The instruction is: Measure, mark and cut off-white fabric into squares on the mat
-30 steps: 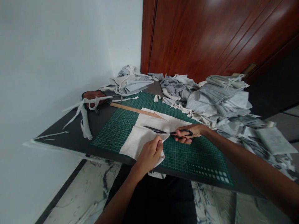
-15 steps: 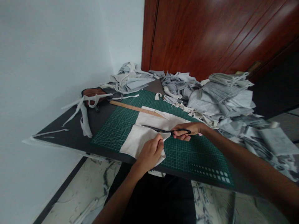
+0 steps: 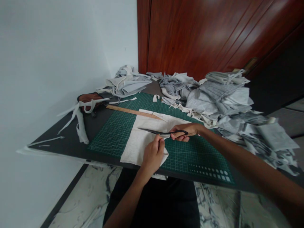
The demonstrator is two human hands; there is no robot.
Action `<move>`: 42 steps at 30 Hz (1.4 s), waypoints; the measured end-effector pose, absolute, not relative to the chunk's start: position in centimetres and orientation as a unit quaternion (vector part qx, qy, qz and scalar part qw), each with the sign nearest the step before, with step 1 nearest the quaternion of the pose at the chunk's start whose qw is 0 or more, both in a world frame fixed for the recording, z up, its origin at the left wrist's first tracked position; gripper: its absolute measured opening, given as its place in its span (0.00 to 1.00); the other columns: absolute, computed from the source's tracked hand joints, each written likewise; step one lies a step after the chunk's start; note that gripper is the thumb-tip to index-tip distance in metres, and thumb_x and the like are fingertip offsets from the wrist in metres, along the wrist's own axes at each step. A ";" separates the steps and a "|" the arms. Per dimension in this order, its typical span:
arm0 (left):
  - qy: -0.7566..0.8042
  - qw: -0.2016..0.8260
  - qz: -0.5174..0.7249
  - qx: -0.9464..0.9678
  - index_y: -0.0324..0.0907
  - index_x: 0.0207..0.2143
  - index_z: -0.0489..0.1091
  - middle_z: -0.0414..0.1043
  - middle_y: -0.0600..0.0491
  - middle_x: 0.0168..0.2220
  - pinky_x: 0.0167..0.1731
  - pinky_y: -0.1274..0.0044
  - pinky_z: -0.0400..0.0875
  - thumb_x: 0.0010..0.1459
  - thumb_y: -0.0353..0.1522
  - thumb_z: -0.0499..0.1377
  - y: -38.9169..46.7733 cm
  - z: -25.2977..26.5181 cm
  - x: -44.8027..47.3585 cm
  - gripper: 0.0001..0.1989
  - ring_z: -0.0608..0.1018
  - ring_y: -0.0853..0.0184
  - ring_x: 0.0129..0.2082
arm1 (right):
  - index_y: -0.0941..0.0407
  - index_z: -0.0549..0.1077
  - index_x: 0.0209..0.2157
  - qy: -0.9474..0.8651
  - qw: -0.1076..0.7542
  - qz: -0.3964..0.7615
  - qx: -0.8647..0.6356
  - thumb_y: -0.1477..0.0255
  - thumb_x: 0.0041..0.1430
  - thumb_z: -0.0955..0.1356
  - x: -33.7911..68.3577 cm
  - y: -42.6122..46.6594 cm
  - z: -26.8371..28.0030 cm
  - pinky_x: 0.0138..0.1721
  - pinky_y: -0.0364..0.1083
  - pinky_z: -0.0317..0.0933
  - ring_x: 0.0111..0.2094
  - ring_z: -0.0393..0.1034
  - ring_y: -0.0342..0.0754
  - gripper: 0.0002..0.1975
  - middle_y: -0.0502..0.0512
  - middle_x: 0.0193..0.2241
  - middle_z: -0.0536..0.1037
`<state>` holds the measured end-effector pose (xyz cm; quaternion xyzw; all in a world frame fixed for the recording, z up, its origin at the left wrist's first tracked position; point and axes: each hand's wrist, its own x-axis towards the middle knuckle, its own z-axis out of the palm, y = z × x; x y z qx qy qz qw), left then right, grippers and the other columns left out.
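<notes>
A cream-white piece of fabric (image 3: 134,144) lies on the green cutting mat (image 3: 111,131), with a slit between its near and far parts. My left hand (image 3: 153,153) is closed on the near part, pinching its edge beside the slit. Black-handled scissors (image 3: 154,131) are in my right hand (image 3: 182,131), fingers wrapped around the handles. Their dark blades point left along the fabric and look nearly closed. A wooden ruler (image 3: 133,111) rests across the far part of the fabric.
Grey and white fabric scraps (image 3: 220,98) are heaped along the right of the table, and another pile (image 3: 128,82) sits at the back left. Loose strips (image 3: 82,126) hang over a brown pouch (image 3: 89,97) on the left. A wooden door (image 3: 190,34) stands behind.
The view has shifted, moving most things slightly left in the picture. The near fabric part lies flatter, and the scissors still lie along the slit. Both hands keep their holds.
</notes>
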<state>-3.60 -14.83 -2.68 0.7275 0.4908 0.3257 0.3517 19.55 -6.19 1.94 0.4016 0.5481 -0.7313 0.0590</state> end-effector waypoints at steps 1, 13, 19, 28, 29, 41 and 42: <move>0.492 0.348 0.326 0.728 0.46 0.38 0.63 0.73 0.54 0.29 0.34 0.73 0.65 0.73 0.34 0.44 -14.9 -2.7 -3.6 0.12 0.78 0.62 0.32 | 0.56 0.66 0.35 0.551 0.058 -0.731 0.399 0.44 0.54 0.76 19.6 -6.1 1.9 0.15 0.34 0.47 0.14 0.49 0.33 0.31 0.35 0.17 0.56; 0.491 0.293 0.313 0.758 0.45 0.38 0.63 0.74 0.54 0.29 0.32 0.73 0.63 0.74 0.33 0.44 -15.0 -3.0 -3.7 0.12 0.78 0.62 0.30 | 0.55 0.65 0.33 0.550 0.065 -0.731 0.400 0.46 0.49 0.79 19.3 -5.4 1.6 0.13 0.34 0.48 0.13 0.50 0.33 0.32 0.35 0.15 0.59; 0.485 0.294 0.322 0.758 0.45 0.38 0.63 0.72 0.54 0.28 0.32 0.73 0.61 0.74 0.32 0.44 -15.1 -3.3 -3.7 0.11 0.77 0.62 0.29 | 0.55 0.64 0.32 0.548 0.068 -0.736 0.393 0.47 0.50 0.79 19.5 -4.9 1.3 0.12 0.34 0.48 0.12 0.50 0.33 0.31 0.35 0.15 0.60; 0.476 0.305 0.339 0.752 0.46 0.37 0.62 0.71 0.54 0.27 0.32 0.72 0.59 0.73 0.33 0.44 -14.9 -3.3 -3.7 0.11 0.76 0.62 0.28 | 0.55 0.64 0.32 0.551 0.066 -0.733 0.393 0.49 0.50 0.80 19.4 -5.4 1.4 0.12 0.34 0.47 0.12 0.51 0.33 0.30 0.35 0.16 0.60; 0.475 0.307 0.340 0.751 0.46 0.37 0.62 0.71 0.54 0.27 0.32 0.72 0.59 0.73 0.34 0.44 -14.9 -3.3 -3.7 0.12 0.76 0.62 0.28 | 0.55 0.64 0.33 0.552 0.067 -0.731 0.396 0.49 0.50 0.80 19.4 -5.4 1.4 0.12 0.33 0.47 0.12 0.50 0.33 0.30 0.34 0.16 0.60; 0.475 0.349 0.397 0.703 0.47 0.32 0.58 0.65 0.55 0.25 0.31 0.73 0.61 0.71 0.36 0.43 -15.1 -2.8 -4.0 0.12 0.72 0.63 0.27 | 0.57 0.67 0.36 0.536 0.089 -0.752 0.373 0.37 0.45 0.76 19.6 -4.5 1.8 0.15 0.36 0.50 0.15 0.50 0.34 0.39 0.36 0.18 0.59; 0.474 0.349 0.398 0.704 0.47 0.32 0.58 0.65 0.55 0.25 0.31 0.73 0.61 0.71 0.36 0.43 -15.1 -2.8 -4.0 0.12 0.72 0.63 0.27 | 0.57 0.67 0.36 0.534 0.091 -0.753 0.374 0.37 0.44 0.76 19.5 -4.4 1.9 0.15 0.36 0.50 0.15 0.50 0.34 0.39 0.36 0.18 0.59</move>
